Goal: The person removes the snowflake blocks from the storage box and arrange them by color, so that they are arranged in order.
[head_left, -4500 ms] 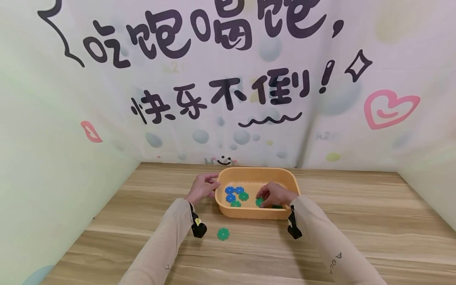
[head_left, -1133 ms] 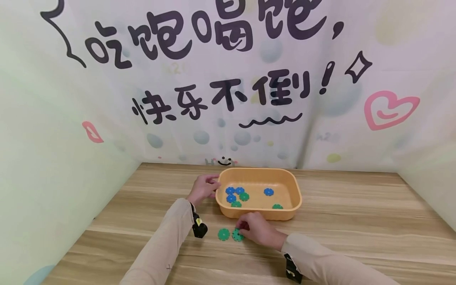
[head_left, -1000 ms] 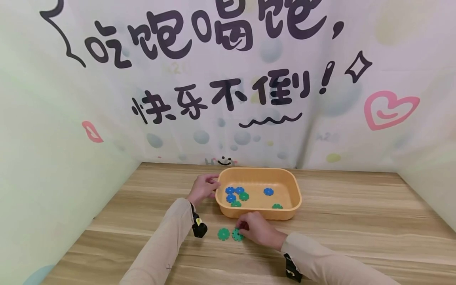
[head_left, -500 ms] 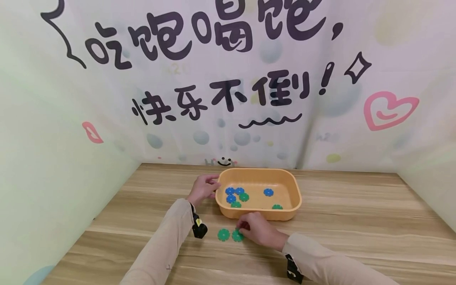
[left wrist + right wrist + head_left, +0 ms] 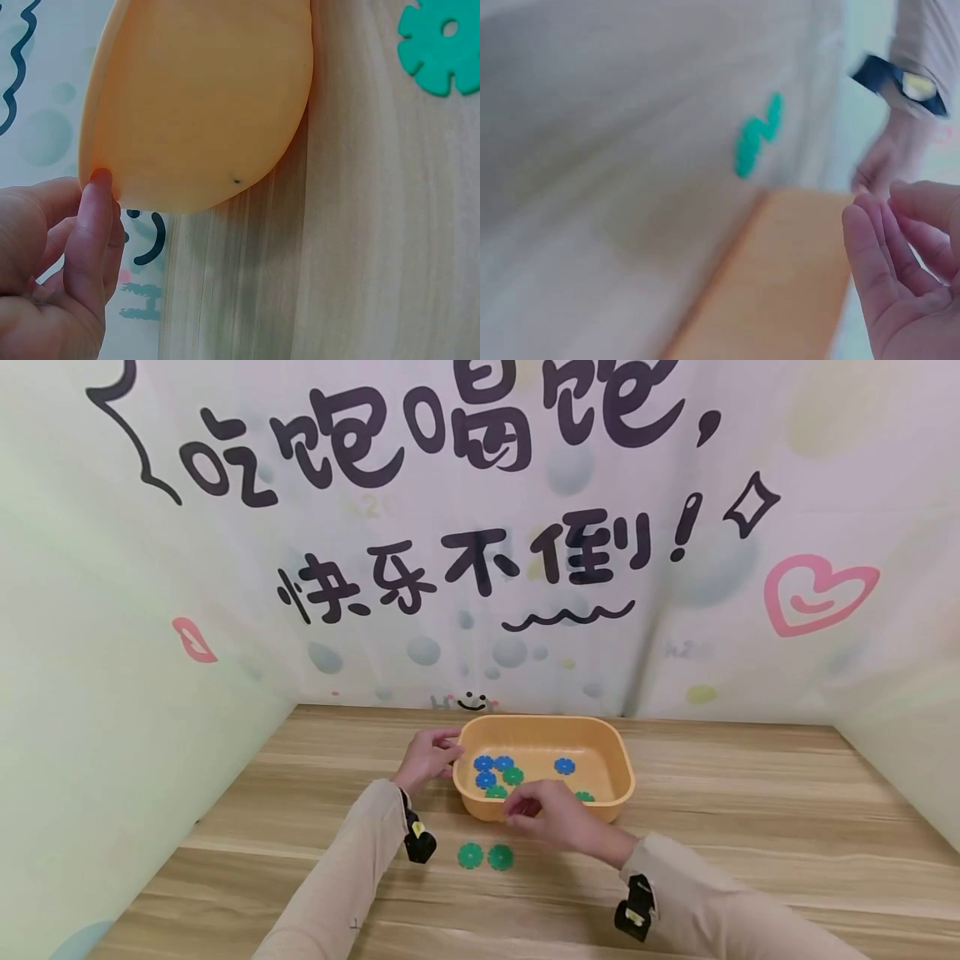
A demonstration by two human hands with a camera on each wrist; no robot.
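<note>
Lifted off the right-most of two green, notched, round plastic discs (image 5: 500, 857) since the earlier frame, the right hand (image 5: 553, 814) has shifted toward 1 o'clock and overlaps the 6 o'clock wall of a yellow-orange, round-cornered plastic tray (image 5: 555, 734). Its grip is released, fingers loosely bent, with nothing visible between them. The left hand (image 5: 429, 756), at the tray's 9 o'clock end, grasps the rim between thumb and fingers. Both loose green discs lie flat on the wood-grained desk (image 5: 750, 827), side by side but apart, at 7 o'clock from the tray. The step in hand is judged to be the return from a laid-down disc; a next move would call for reaching over the near wall and pinching a single disc. Count visible: one tray; five green discs, three of them inside the tray; four blue, notched, round plastic discs (image 5: 565, 766), all inside, three clustered toward 9 o'clock.
</note>
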